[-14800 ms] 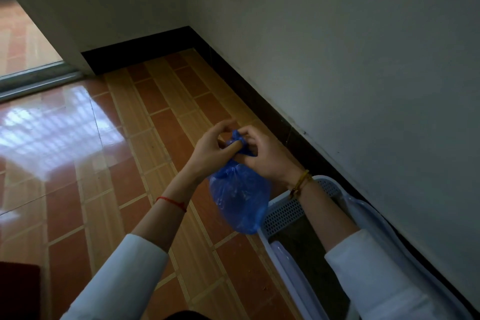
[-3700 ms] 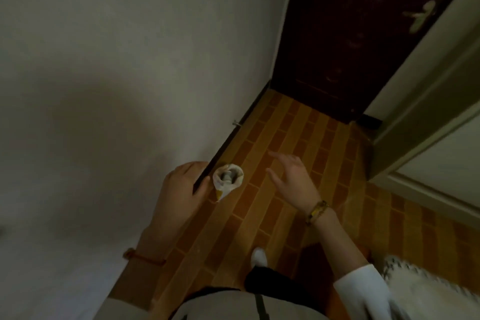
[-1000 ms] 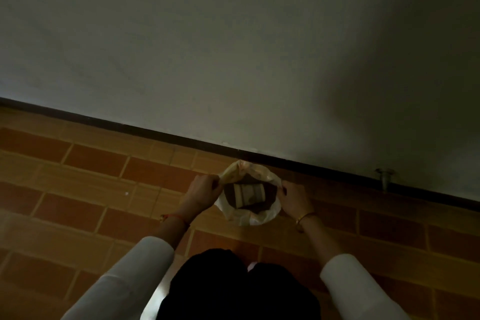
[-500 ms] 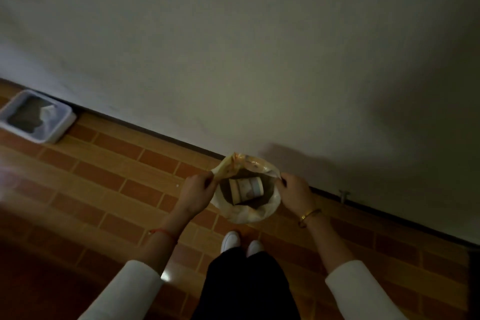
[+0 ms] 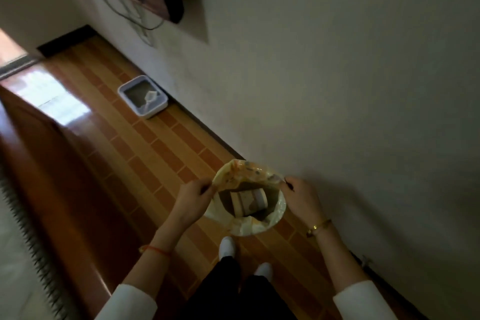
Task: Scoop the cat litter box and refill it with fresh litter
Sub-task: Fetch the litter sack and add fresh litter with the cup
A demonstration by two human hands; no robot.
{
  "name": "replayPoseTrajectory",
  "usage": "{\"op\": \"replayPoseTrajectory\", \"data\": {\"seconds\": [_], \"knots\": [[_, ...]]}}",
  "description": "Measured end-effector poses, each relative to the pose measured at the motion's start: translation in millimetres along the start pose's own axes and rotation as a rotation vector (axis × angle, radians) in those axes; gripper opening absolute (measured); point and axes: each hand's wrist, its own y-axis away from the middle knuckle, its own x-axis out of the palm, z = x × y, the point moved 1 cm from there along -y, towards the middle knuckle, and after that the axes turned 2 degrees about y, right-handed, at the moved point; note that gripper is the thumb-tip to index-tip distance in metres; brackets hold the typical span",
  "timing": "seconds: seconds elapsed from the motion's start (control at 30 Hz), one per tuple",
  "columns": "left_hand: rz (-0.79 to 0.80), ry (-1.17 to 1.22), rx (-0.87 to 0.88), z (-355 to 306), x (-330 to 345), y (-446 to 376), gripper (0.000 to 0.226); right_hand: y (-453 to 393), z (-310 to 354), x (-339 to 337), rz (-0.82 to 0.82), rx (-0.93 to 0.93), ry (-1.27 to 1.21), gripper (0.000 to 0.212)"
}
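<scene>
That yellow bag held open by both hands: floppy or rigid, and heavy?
Likely floppy: the bag is thin crinkled plastic, its mouth open only where the left hand and right hand pinch the rim. Probably weighty for its size: dark litter fills its bottom. The cup lying inside may shift if the bag tilts.

A single head view is given, aimed steeply down and tilted, close over the left hand [image 5: 193, 201] and right hand [image 5: 301, 199], with the litter box [image 5: 142, 95] seen far off by the wall [image 5: 337, 73].
</scene>
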Motion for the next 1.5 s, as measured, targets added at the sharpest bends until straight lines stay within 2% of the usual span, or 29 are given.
{"op": "replayPoseTrajectory", "data": {"seconds": [0.17,0.4,0.73,0.97,1.33,1.5], "knots": [[-0.131,0.088,-0.137,32,-51,6,0.032,-36,62,24,0.102,-0.12,0.005,0.04],[-0.28,0.118,-0.226,96,-148,-20,0.031,-112,170,83,0.233,-0.241,-0.006,0.036],[-0.356,0.12,-0.237,192,-324,-88,0.025,-229,361,169,0.251,-0.373,-0.029,0.04],[-0.489,0.132,-0.307,256,-436,-165,0.027,-328,487,230,0.314,-0.449,-0.021,0.045],[-0.577,0.194,-0.369,349,-606,-324,0.031,-530,677,317,0.452,-0.504,0.034,0.032],[-0.612,0.185,-0.389,382,-690,-403,0.027,-618,769,343,0.417,-0.538,0.106,0.028]]}}
